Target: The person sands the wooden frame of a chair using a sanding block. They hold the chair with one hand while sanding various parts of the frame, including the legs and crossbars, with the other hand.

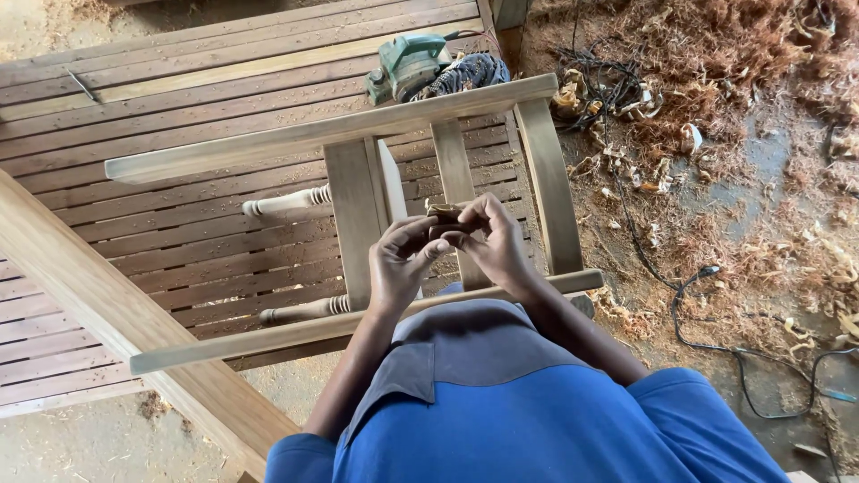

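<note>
Head view | gripping small brown piece with left hand and right hand, fingers pinching, steadying it above chair frame | green sander lying beyond frame

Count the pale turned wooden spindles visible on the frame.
2. One pale turned wooden spindle lies left of the wide flat slat; the other sits lower, near the left hand. More may be hidden.

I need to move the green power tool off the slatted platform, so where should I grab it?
Take the green power tool by its raised top housing, reaching down from above. It lies flat on the slatted platform, and its coiled cord crowds the right side, so the top and left are freer.
</note>
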